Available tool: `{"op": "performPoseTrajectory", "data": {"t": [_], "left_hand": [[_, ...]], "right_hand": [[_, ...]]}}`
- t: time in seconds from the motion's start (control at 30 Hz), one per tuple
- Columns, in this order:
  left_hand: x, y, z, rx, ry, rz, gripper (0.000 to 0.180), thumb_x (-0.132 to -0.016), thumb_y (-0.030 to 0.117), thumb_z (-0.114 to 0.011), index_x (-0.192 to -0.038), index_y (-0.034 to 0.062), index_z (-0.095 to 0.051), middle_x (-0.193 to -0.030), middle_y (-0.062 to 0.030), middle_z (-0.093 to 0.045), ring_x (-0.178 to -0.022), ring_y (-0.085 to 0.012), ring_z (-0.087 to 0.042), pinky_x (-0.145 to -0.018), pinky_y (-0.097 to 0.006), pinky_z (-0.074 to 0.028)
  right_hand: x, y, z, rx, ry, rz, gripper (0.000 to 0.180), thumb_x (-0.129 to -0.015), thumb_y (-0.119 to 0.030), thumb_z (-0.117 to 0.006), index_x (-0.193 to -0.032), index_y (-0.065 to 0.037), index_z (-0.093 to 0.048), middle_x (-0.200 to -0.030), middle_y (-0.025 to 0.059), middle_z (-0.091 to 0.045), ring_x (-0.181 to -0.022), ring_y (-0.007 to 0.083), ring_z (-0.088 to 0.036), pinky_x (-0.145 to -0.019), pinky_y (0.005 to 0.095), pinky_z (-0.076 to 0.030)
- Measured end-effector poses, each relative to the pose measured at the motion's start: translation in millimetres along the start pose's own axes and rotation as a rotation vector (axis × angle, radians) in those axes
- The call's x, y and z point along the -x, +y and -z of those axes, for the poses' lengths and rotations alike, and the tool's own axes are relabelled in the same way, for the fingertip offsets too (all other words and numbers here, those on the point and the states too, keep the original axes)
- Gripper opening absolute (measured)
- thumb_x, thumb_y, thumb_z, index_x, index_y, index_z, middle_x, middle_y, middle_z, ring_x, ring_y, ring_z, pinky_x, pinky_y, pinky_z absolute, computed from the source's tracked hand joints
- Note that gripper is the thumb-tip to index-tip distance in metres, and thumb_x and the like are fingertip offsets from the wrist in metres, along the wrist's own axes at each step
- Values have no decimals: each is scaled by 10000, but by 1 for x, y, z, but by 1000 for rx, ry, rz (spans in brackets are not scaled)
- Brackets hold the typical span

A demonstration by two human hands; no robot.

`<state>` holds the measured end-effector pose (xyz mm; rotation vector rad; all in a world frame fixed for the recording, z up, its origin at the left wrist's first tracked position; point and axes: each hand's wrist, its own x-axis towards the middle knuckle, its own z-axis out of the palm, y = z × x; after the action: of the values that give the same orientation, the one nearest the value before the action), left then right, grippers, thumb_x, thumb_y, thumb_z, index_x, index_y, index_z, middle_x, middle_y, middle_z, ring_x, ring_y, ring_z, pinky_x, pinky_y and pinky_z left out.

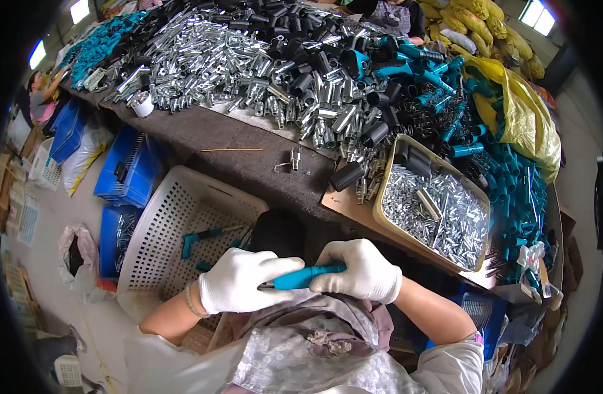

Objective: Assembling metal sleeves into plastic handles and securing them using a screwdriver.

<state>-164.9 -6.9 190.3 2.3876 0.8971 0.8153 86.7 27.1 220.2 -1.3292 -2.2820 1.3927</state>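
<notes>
Both gloved hands were closed on one teal handle (306,276), held level just above the lap. The left hand (239,281) gripped the end where a dark metal tip stuck out, and the right hand (359,270) wrapped the other end, probably so one hand could steady the handle while the other pressed or twisted the metal part home.

Just beyond the handle, on the left hand's side, stood a white perforated basket (158,230) with a few teal-handled pieces lying in it, close enough for dropping pieces in without reaching. Beyond the handle on the right-hand side, a shallow tan tray (387,190) full of small shiny metal parts sat at the near edge of the tabletop (203,131), likely as ready stock. Farther from the handle, the tabletop carried heaps of metal tubes (209,59), black sleeves (374,134) and more teal grips (511,190).
</notes>
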Motion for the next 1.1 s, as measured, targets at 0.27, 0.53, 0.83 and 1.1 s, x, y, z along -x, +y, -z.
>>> {"op": "performPoseTrajectory", "data": {"t": [0.27,0.53,0.83,1.1], "left_hand": [[-10,-2,-6,-85,-32,34,580,-736,174,-788,-1271,51,-598,-997,-129,-656,-806,-312,-682,-691,-383,-566],[-2,1,-2,-134,139,214,494,-720,33,-758,-1188,64,-603,-1100,-156,-642,-958,-371,-648,-813,-421,-547],[1,3,-17,-54,267,201,452,-700,109,-826,-1112,52,-649,-989,-141,-666,-829,-331,-674,-721,-375,-554],[-16,13,-24,-148,62,58,464,-614,171,-862,-1033,71,-690,-946,-115,-689,-803,-299,-684,-696,-368,-561]], "right_hand": [[-22,-3,6,152,51,97,453,-752,-400,-832,-897,16,-725,-753,218,-685,-695,303,-708,-663,369,-555],[-132,13,48,1043,498,284,143,-775,-271,-696,-794,-138,-746,-805,68,-682,-872,287,-632,-768,424,-504],[-132,8,49,980,473,375,115,-779,-161,-649,-795,-62,-706,-796,141,-711,-793,315,-699,-699,428,-536],[20,27,21,-259,430,127,101,-813,-31,-702,-878,0,-632,-863,93,-696,-799,167,-670,-789,305,-536]]}}
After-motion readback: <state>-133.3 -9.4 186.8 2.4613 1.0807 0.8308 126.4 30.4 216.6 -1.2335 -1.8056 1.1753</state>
